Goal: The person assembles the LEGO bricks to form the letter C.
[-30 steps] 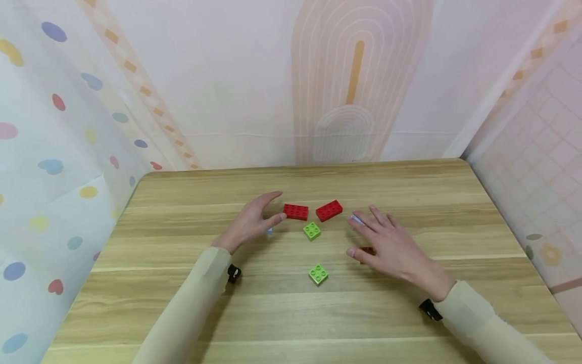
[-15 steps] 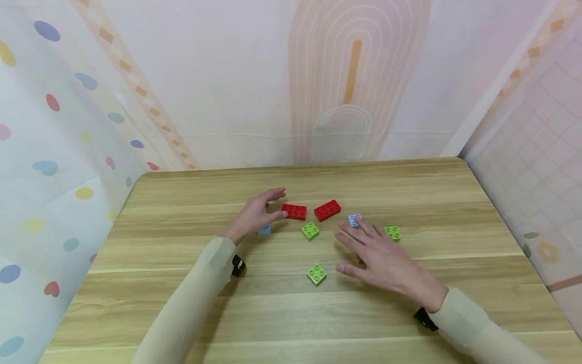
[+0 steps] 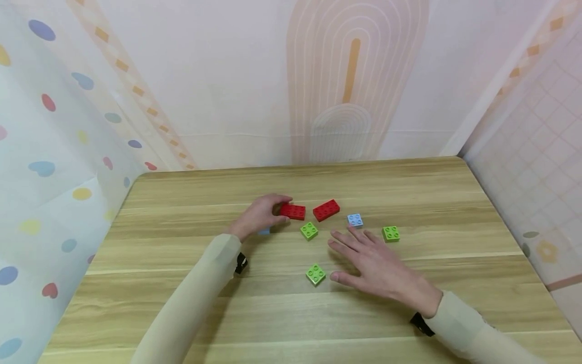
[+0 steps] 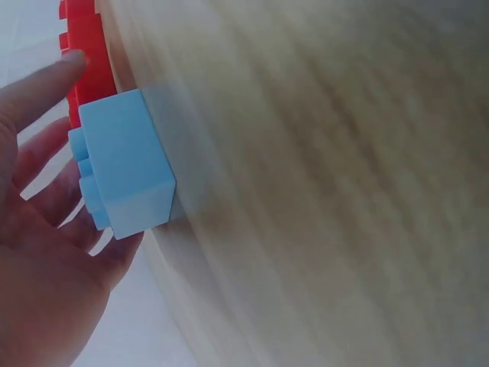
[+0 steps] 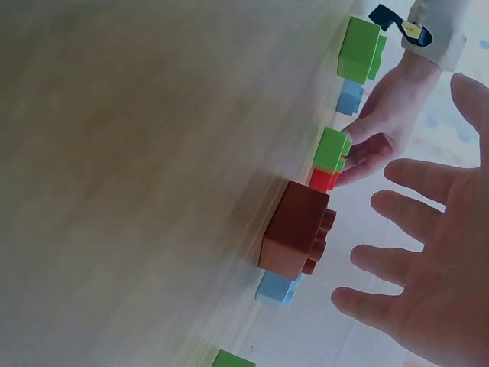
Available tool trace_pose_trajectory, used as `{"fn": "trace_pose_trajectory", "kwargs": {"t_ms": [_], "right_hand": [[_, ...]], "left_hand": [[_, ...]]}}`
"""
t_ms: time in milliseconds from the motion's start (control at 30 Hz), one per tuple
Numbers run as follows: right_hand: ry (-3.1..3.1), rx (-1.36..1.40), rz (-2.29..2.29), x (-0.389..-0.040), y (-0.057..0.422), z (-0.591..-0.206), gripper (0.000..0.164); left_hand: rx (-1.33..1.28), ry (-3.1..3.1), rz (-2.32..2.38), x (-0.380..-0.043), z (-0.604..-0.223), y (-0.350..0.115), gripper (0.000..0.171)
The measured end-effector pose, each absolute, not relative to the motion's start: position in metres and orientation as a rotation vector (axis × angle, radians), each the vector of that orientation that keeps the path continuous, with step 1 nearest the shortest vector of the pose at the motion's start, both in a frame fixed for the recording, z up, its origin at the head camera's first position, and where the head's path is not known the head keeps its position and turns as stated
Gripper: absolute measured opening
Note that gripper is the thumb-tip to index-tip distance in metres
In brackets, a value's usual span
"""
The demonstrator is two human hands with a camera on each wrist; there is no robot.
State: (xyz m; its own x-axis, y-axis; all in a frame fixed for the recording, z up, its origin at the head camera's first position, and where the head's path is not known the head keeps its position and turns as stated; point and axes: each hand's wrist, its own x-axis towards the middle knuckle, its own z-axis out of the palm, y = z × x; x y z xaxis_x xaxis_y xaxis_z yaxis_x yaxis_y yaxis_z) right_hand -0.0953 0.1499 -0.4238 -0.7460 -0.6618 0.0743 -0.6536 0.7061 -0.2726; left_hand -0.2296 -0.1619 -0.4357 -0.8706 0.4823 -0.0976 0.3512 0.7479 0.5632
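The left hand [image 3: 258,214] curls round the narrow end of the leftmost red rectangular plastic brick [image 3: 295,212] on the wooden worktop [image 3: 254,318], probably the easiest grip. The right hand [image 3: 379,265], fingers spread, holds nothing.

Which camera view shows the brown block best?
The right wrist view: the brown block stands large and unobstructed there. In the head view the right hand apparently hides it; the left wrist view doesn't show it.

Long, loose pale beige sleeves are covering both arms, the left sleeve [image 3: 193,298] ending just behind the left hand [image 3: 260,215], the right sleeve [image 3: 477,331] just behind the right hand [image 3: 382,265]. Beneath each cuff, a black wrist piece [image 3: 241,263] is protruding, the left one bearing a small pale yellowish patch [image 5: 413,30].
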Motion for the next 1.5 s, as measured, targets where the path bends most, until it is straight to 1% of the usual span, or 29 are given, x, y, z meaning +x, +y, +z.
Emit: {"fn": "trace_pose_trajectory", "kwargs": {"t_ms": [267, 633, 867, 1067, 1333, 1500], "right_hand": [[2.854, -1.121, -0.484, -0.095, 0.146, -0.424, 0.075], [2.771, -1.16, -0.479, -0.094, 0.139, -0.422, 0.076], [2.687, -1.204, -0.463, -0.095, 0.129, -0.42, 0.07], [2.601, -1.222, -0.47, -0.097, 0.119, -0.42, 0.063], [2.536, -1.274, -0.411, -0.097, 0.112, -0.423, 0.06], [2.553, -1.315, -0.374, -0.098, 0.109, -0.424, 0.052]], "left_hand": [[0.663, 2.752, 0.727, -0.229, -0.437, -0.162, 0.038], [0.671, 2.802, 0.796, -0.215, -0.425, -0.168, 0.039], [0.774, 2.843, 0.88, -0.193, -0.414, -0.18, 0.037], [0.772, 2.883, 0.895, -0.171, -0.408, -0.194, 0.04], [0.792, 2.917, 0.914, -0.148, -0.406, -0.208, 0.036], [0.789, 2.93, 0.885, -0.135, -0.405, -0.212, 0.036]]}}
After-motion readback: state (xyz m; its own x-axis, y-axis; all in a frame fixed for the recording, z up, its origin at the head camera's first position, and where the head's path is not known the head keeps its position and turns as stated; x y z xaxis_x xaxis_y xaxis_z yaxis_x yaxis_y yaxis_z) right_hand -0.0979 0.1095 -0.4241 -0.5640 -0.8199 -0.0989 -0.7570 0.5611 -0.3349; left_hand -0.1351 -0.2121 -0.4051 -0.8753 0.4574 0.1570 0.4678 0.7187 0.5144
